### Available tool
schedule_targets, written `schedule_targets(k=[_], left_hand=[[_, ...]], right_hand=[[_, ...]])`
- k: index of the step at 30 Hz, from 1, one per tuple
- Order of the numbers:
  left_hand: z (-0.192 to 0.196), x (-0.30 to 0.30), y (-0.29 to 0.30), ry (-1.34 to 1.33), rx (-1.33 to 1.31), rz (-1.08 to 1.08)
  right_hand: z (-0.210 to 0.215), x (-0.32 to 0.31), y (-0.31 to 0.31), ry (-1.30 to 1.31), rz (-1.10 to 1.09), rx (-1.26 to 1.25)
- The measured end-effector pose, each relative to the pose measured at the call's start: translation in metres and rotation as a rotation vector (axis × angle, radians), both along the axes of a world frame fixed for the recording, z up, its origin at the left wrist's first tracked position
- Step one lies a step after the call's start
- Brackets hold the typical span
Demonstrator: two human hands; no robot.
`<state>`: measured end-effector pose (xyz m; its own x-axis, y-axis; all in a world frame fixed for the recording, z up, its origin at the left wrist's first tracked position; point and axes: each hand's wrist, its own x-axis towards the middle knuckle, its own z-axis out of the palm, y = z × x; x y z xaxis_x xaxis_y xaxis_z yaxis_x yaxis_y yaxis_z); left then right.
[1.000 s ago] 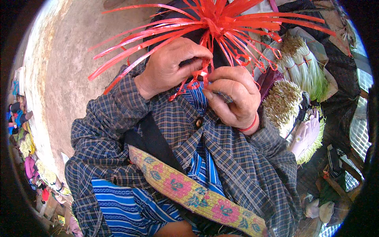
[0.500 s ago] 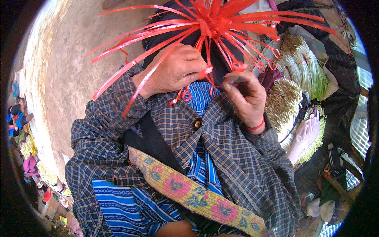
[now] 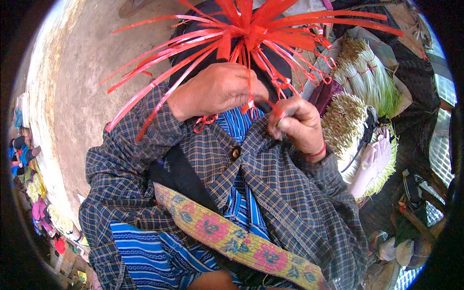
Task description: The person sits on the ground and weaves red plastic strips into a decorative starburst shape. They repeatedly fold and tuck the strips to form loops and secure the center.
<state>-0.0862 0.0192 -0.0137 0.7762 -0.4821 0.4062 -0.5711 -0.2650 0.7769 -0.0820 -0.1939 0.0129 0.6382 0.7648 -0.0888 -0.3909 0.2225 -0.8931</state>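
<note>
A bunch of shiny red plastic strips fans out in front of me over a dark round thing, the strips gathered in the middle and some curled at their ends. Beneath the fan, my left hand is closed with its fingers bent around a red strip. My right hand, a red band at its wrist, is closed too. A short bit of red strip shows between its fingertips and the left hand's. The fingertips of both hands are partly hidden. Striped blue cloth shows just below them.
Tied bundles of pale green-white stalks lie at the right, with another bundle nearer. A pale pink cloth lies against that one. A woven flowered strap crosses my lap. Heaps of coloured things lie at the far left.
My hands have come closer together, the right one turning and its fingers curling in. The red strips have shifted slightly left in view.
</note>
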Motion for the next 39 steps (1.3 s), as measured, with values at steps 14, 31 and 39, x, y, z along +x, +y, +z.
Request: schedule_targets(k=[14, 31, 39], left_hand=[[-0.004, -0.004, -0.001, 0.300, 0.080, 0.198], [-0.017, -0.008, 0.005, 0.823, -0.369, 0.289], [-0.014, -0.003, 0.001, 0.836, -0.502, 0.274]], right_hand=[[-0.020, 0.003, 0.029, -0.657, -0.242, -0.329], [-0.029, 0.016, 0.044, -1.485, -0.325, -0.770], [-0.030, 0.018, 0.044, -1.386, -0.391, -0.652]])
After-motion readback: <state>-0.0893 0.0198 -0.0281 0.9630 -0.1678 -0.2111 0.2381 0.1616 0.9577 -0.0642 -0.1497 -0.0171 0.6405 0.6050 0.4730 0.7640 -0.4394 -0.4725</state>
